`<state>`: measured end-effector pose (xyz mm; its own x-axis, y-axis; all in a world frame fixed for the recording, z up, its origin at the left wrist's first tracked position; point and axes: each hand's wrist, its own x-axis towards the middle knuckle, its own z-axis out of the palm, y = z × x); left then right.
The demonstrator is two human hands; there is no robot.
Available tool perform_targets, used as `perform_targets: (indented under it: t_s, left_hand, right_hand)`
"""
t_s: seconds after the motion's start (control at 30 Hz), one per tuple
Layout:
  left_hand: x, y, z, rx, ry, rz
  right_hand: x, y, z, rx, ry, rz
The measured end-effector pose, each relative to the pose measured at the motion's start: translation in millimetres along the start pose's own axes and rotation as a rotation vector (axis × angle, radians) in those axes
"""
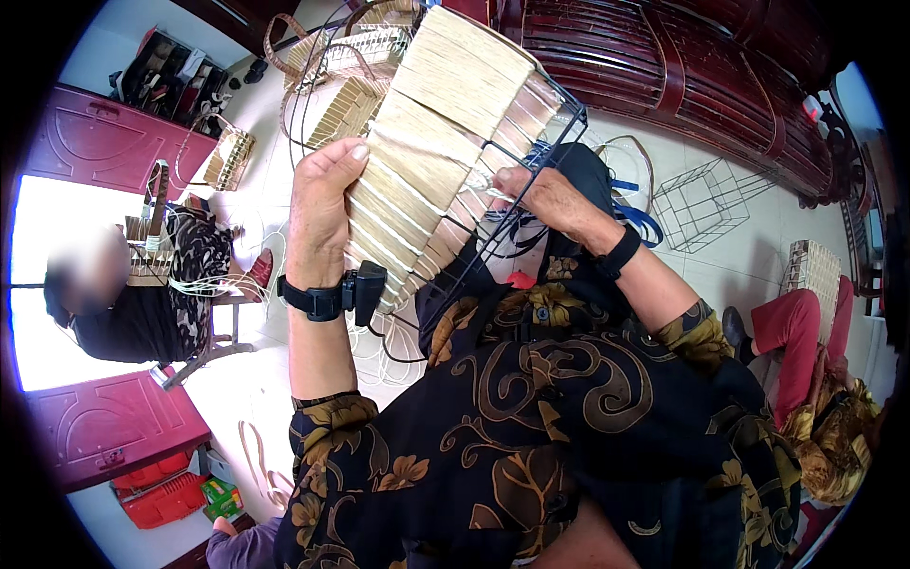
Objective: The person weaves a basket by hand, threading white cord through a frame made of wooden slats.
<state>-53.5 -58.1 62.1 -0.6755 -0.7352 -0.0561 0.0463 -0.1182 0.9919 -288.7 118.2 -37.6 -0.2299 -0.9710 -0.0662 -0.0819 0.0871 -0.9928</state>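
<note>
A half-woven basket point(408, 180) lies tilted across my lap, its tan strips bound in rows with white cord. Bare black wire frame point(566, 109) shows along its right side. My left hand point(327, 194) is closed on the basket's left edge, thumb on top of the weave. Over at the open wire side, my right hand point(548, 199) pinches white cord point(481, 180) between thumb and fingers. The tips of the right fingers are partly hidden by the frame.
Several tan baskets point(346, 109) stand on the floor ahead. A bare wire frame point(706, 204) lies at right, below a dark red wooden bench point(645, 66). People sit at left and right with basketwork; loose white cord point(384, 360) trails underneath.
</note>
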Motion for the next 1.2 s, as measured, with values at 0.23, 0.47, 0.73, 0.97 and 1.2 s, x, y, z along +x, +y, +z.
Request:
perform_targets:
  t_s: [0.23, 0.47, 0.73, 0.97, 1.2]
  left_hand:
    - [-1.5, 2.7, 4.3, 0.047, 0.054, 0.018]
    - [2.9, 5.3, 7.0, -0.012, 0.109, 0.011]
    - [3.7, 12.5, 21.3, -0.009, 0.089, -0.010]
    - [13.3, 9.2, 40.3, 0.054, 0.048, -0.028]
    - [5.8, 15.7, 78.8, 0.189, -0.075, -0.109]
  right_hand:
    - [-6.0, -9.3, 0.4, 0.306, 0.041, 0.133]
    - [-78.0, 27.1, -68.5, 0.173, 0.453, 0.202]
    - [-408.5, 164.1, -261.1, -1.020, 0.816, 0.748]
    - [-552.4, 134.7, -244.0, -1.504, 0.588, 1.333]
    - [-203.6, 16.2, -120.0, -0.485, 0.410, 0.034]
